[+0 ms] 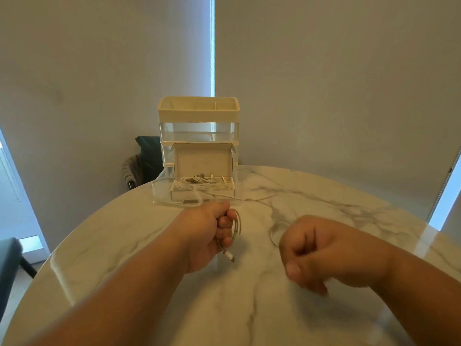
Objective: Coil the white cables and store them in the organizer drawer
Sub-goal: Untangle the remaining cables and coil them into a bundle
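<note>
Left hand (212, 236) is out over the middle of the marble table (249, 308), clenched round a small coil of white cable (237, 224). The loops bulge out of the right side of the fist, and the plug end (231, 257) hangs out of the bottom of the grip, pointing down at the tabletop.

From the top of that fist a blurred strand climbs away to the far side, over the front lip of the clear drawer (159, 189). Another run of cable lies on the marble just right of the drawer.

Right hand (321, 250) is nearer and to the right, apart from the left, with its fingers curled in and the whole hand smeared by blur. A faint loop of cable shows at its far-left edge, but whether the fingers have hold of it I can't tell.

At the far edge of the table stands the organizer (198, 113), a cream tray on top and clear drawers below. The bottom drawer is pulled out toward us, and inside sits an open cardboard box (202, 161) with more white cables (199, 182) heaped in it.

Beyond the table on the far left is a dark chair (148, 156).
</note>
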{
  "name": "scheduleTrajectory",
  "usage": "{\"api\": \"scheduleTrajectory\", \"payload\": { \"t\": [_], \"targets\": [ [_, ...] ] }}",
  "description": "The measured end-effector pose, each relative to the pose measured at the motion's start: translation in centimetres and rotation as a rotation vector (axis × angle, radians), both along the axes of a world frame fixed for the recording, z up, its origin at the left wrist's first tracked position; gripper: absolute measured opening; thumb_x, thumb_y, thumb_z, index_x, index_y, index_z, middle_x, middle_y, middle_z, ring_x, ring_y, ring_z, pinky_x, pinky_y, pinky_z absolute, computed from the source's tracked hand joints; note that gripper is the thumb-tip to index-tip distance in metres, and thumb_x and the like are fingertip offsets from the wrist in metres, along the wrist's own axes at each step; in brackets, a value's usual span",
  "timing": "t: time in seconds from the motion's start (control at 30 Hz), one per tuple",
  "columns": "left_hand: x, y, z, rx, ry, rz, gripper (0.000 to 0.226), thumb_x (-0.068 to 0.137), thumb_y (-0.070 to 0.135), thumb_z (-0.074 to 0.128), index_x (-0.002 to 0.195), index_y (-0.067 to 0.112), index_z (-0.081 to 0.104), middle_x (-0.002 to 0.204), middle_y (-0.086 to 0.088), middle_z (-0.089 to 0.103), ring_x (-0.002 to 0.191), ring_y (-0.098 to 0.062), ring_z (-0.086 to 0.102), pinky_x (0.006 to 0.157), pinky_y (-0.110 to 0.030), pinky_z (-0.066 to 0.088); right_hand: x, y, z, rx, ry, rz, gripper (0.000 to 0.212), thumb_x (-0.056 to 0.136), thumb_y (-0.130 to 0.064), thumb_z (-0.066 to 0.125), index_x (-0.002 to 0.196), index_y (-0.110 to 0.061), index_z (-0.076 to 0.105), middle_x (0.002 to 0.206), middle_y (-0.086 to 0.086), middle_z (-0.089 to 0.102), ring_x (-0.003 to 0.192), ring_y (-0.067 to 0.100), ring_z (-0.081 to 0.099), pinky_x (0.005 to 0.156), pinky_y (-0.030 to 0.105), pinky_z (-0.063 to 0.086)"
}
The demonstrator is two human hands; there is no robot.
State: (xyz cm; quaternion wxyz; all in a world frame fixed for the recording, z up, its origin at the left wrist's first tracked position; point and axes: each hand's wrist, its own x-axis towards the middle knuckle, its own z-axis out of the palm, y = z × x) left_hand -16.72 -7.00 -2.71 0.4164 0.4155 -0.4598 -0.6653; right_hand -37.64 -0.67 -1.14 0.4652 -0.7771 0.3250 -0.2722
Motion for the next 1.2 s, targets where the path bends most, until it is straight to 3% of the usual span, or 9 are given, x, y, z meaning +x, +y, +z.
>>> {"api": "scheduleTrajectory", "payload": {
  "t": [0.13, 0.2, 0.33, 0.43, 0.7, 0.9, 0.97, 1.07, 1.2],
  "targets": [
    [-0.1, -0.1, -0.1, 0.072, 0.034, 0.006, 0.036, 0.099, 0.012, 0.042, 0.064, 0.013, 0.051, 0.054, 0.003, 0.033, 0.046, -0.009, 0.024, 0.046, -0.022, 0.030, 0.0, 0.4, 0.5, 0.346, -0.449, 0.346, 0.033, 0.088, -0.022, 0.069, 0.066, 0.000, 0.060, 0.044, 0.014, 0.043, 0.032, 0.020, 0.043, 0.037, 0.018, 0.030],
    [-0.1, -0.1, -0.2, 0.089, 0.034, 0.013, 0.037, 0.096, 0.006, 0.040, 0.062, 0.011, 0.052, 0.055, 0.000, 0.034, 0.047, -0.011, 0.025, 0.045, -0.023, 0.029, 0.3, 0.3, 0.9, 0.223, -0.641, 0.163, 0.036, 0.088, -0.028, 0.069, 0.068, 0.000, 0.061, 0.042, 0.011, 0.042, 0.031, 0.022, 0.040, 0.037, 0.016, 0.030],
    [-0.4, 0.2, -0.3, 0.101, 0.067, -0.005, 0.027, 0.096, 0.007, 0.043, 0.070, 0.010, 0.052, 0.060, -0.003, 0.034, 0.048, -0.013, 0.028, 0.041, -0.022, 0.033, 0.4, -0.4, -0.2, -0.493, 0.103, -0.711, 0.042, 0.066, -0.061, 0.074, 0.100, -0.038, 0.068, 0.080, -0.008, 0.062, 0.065, 0.006, 0.058, 0.059, 0.027, 0.049],
    [-0.5, 0.1, -0.4, 0.087, 0.067, 0.001, 0.030, 0.096, 0.009, 0.045, 0.068, 0.008, 0.056, 0.054, -0.002, 0.036, 0.042, -0.013, 0.032, 0.043, -0.024, 0.035, 1.0, 0.0, -0.4, -0.255, 0.419, -0.422, 0.064, 0.057, -0.070, 0.076, 0.115, -0.047, 0.063, 0.099, -0.015, 0.064, 0.082, 0.004, 0.062, 0.076, 0.030, 0.056],
    [-1.2, -0.2, -1.1, -0.079, -0.105, 0.014, 0.029, 0.098, 0.014, 0.044, 0.070, 0.014, 0.052, 0.052, 0.002, 0.046, 0.038, -0.010, 0.044, 0.041, -0.020, 0.038, 6.3, 1.6, -1.5, -0.141, 0.388, -0.278, 0.010, 0.081, -0.033, 0.078, 0.088, -0.026, 0.075, 0.071, -0.015, 0.066, 0.066, -0.004, 0.059, 0.070, 0.020, 0.051],
    [-0.6, -0.9, -1.7, -0.587, -0.732, 0.063, 0.025, 0.097, 0.014, 0.050, 0.074, 0.018, 0.059, 0.066, 0.008, 0.056, 0.055, 0.004, 0.056, 0.059, -0.012, 0.049, 6.2, 2.1, -0.1, 0.168, -0.173, -0.014, 0.004, 0.081, -0.022, 0.073, 0.080, -0.021, 0.076, 0.070, 0.004, 0.067, 0.054, 0.011, 0.055, 0.049, 0.022, 0.043],
    [-0.8, -0.9, -1.8, -0.632, -0.795, 0.010, 0.022, 0.095, 0.025, 0.050, 0.081, 0.018, 0.066, 0.077, 0.003, 0.065, 0.079, -0.015, 0.064, 0.078, -0.031, 0.053, 5.7, 1.9, 0.8, 0.233, -0.414, -0.167, 0.009, 0.078, -0.030, 0.076, 0.074, -0.022, 0.076, 0.061, 0.005, 0.052, 0.051, 0.013, 0.042, 0.046, 0.023, 0.032],
    [-1.7, 0.6, -1.3, -0.732, -1.046, -0.166, 0.028, 0.100, 0.030, 0.045, 0.088, 0.015, 0.066, 0.091, -0.002, 0.065, 0.095, -0.022, 0.062, 0.077, -0.026, 0.044, 4.9, 0.8, 2.3, 0.401, -0.858, -0.376, 0.012, 0.081, -0.029, 0.064, 0.077, -0.021, 0.073, 0.052, -0.006, 0.028, 0.042, 0.007, 0.025, 0.039, 0.019, 0.020],
    [-1.8, 2.1, -0.5, -0.598, -0.804, -0.327, 0.034, 0.100, 0.031, 0.047, 0.075, 0.017, 0.065, 0.076, -0.001, 0.062, 0.069, -0.016, 0.058, 0.067, -0.026, 0.046, 3.8, -2.1, 2.1, 0.493, -1.146, -0.533, 0.019, 0.095, -0.027, 0.055, 0.102, -0.013, 0.066, 0.055, -0.004, 0.046, 0.045, 0.005, 0.048, 0.040, 0.016, 0.042]
  ]
}}
